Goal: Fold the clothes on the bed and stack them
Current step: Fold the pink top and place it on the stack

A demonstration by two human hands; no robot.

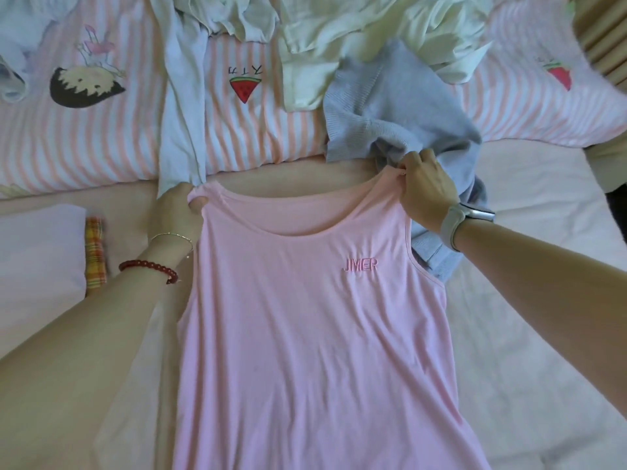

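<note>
pinching each shoulder strap, our left hand (176, 206) and right hand (425, 191) hold the pink tank top (315, 334) spread on the bed (526, 300); it looks light, soft and limp.

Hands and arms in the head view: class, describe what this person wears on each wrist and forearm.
The left hand has a thin gold chain bracelet at the wrist, with a dark red beaded bracelet just behind it. The right hand has a smartwatch on a pale grey band. Both forearms are bare, with no sleeves in view.
</note>
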